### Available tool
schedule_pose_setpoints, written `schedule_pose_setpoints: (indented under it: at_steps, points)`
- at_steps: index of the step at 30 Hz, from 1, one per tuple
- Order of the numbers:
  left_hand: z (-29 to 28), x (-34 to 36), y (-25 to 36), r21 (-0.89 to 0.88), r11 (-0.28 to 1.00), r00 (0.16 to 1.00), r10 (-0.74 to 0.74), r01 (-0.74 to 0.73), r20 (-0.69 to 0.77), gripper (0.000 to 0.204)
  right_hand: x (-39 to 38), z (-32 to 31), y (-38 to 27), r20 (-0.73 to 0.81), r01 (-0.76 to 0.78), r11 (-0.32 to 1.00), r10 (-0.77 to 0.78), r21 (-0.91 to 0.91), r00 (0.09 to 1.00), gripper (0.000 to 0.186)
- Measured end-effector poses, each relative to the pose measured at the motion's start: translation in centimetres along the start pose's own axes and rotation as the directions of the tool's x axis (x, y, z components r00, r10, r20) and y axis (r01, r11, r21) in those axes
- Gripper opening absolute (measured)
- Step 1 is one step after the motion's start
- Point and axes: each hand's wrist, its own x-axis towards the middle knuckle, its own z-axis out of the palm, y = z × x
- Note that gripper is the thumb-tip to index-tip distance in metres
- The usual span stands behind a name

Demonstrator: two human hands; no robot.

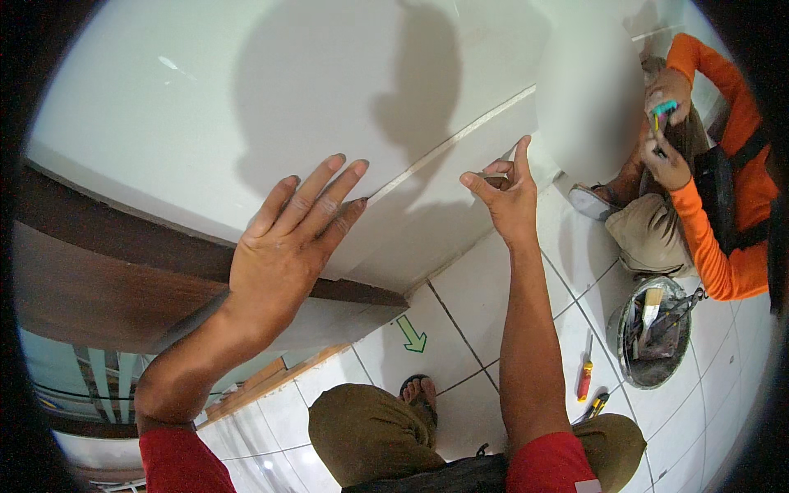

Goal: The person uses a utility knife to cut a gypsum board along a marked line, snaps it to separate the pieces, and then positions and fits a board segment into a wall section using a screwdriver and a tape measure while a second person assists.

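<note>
My left hand lies with its fingers apart against the white wall, its fingertips near the end of a narrow raised strip that runs along the wall. Farther right, my right hand is beside the lower wall panel below that strip. Its thumb and index finger stretch out, while the other fingers curl around a thin, greyish flat thing whose kind I cannot make out. Below my left hand, a dark brown wooden ledge juts from the wall.
A co-worker in orange sleeves sits at the right, holding a small teal-and-yellow item. Near them stands a bucket with a brush and tools. A screwdriver and a yellow-black cutter lie on the tiled floor.
</note>
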Motion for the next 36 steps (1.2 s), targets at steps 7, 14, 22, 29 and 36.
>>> schedule_pose_setpoints:
  at_steps: [7, 14, 22, 29, 36]
  points:
    - [0.4, 0.1, 0.3, -0.018, 0.999, 0.999, -0.042, 0.042, 0.015, 0.056, -0.2, 0.1, 0.1, 0.001, 0.001, 0.999, -0.001, -0.035, 1.000, 0.124]
    - [0.7, 0.0, 0.5, -0.021, 0.998, 0.998, -0.060, 0.060, 0.017, 0.062, 0.1, -0.2, 0.4, -0.030, 0.010, 0.995, -0.013, -0.100, 0.999, 0.128]
    - [1.0, -0.1, 0.7, -0.002, 0.997, 0.996, -0.074, 0.074, 0.057, 0.068, 0.1, -0.2, 0.4, -0.024, -0.023, 0.993, 0.020, -0.118, 1.000, 0.128]
    - [0.8, -0.1, 0.6, -0.048, 0.996, 0.996, -0.072, 0.075, 0.046, 0.074, 0.2, -0.3, 0.0, 0.003, -0.034, 0.989, 0.035, -0.143, 0.999, 0.130]
    - [0.3, -0.1, 0.6, -0.065, 0.995, 0.996, -0.067, 0.071, 0.054, 0.076, 0.0, -0.4, -0.7, -0.002, -0.038, 0.987, 0.039, -0.157, 0.999, 0.130]
